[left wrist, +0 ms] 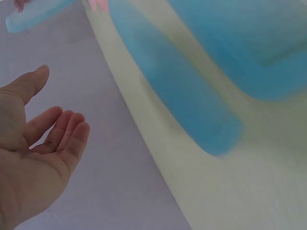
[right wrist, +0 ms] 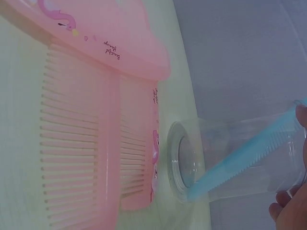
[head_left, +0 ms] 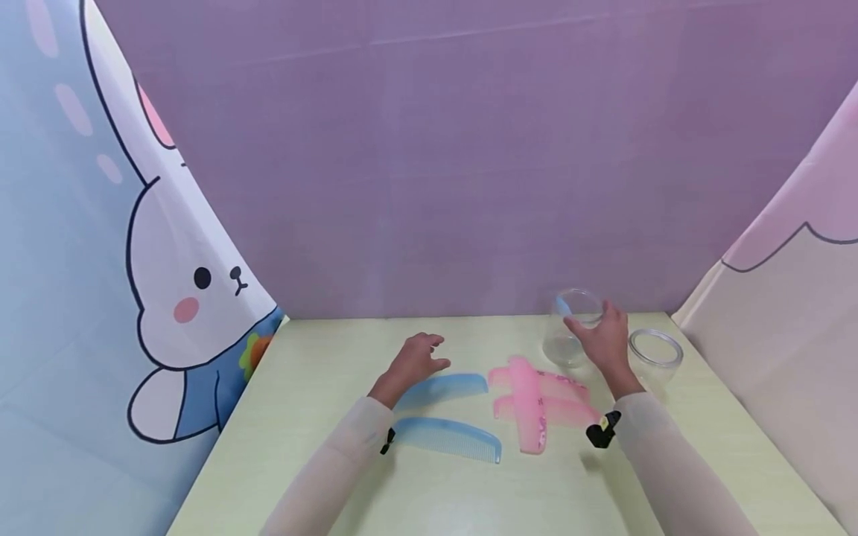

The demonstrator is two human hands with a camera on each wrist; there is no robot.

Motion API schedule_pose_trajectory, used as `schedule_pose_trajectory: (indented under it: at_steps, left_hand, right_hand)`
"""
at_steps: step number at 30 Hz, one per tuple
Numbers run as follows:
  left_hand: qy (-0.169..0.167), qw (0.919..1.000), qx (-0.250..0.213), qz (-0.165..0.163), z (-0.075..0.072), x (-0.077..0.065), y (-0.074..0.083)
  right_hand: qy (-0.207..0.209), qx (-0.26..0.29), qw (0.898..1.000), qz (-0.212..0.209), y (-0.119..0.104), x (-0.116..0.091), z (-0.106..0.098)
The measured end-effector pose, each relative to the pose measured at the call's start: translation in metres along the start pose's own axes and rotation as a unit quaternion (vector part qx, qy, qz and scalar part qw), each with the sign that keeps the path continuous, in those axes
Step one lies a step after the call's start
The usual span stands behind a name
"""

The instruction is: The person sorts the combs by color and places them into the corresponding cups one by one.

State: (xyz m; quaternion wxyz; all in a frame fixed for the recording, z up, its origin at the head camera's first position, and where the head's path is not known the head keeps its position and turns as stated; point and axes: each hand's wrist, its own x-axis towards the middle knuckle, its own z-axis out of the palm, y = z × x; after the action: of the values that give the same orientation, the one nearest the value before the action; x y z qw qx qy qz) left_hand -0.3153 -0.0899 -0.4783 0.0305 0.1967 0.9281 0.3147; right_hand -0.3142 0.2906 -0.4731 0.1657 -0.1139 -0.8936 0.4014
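Observation:
A clear plastic jar [head_left: 564, 346] stands upright with a blue comb [right wrist: 240, 158] leaning inside it. At its rim is my right hand [head_left: 606, 342], thumb on one side and curled fingers on the other, holding the jar near the comb's upper end. My left hand [head_left: 414, 361] hovers empty above the table, its fingers loosely bent and apart from the thumb. Beneath and beside it lie two more blue combs, a farther one [head_left: 450, 387] and a nearer one [head_left: 445, 438]. In the left wrist view those combs are blurred.
Pink combs lie crossed mid-table, one pink comb [head_left: 529, 406] on top of two others. Right of the jar sits a second clear container [head_left: 657, 365] with a silvery rim. A purple cloth [head_left: 402, 186] hangs behind the table [head_left: 322, 357], with printed cloths at both sides.

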Motion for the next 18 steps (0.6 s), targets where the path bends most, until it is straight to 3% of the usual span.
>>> schedule_pose_trajectory:
  at_steps: [6, 18]
  left_hand:
    - [-0.007, 0.9987, 0.048, -0.017, -0.001, -0.013, -0.019]
    - [-0.037, 0.9953, 0.086, -0.025, 0.001, -0.039, -0.047]
  right_hand:
    - [0.002, -0.006, 1.000, -0.001, 0.001, 0.002, 0.000]
    - [0.003, -0.005, 1.000, 0.001, -0.001, 0.001, 0.000]
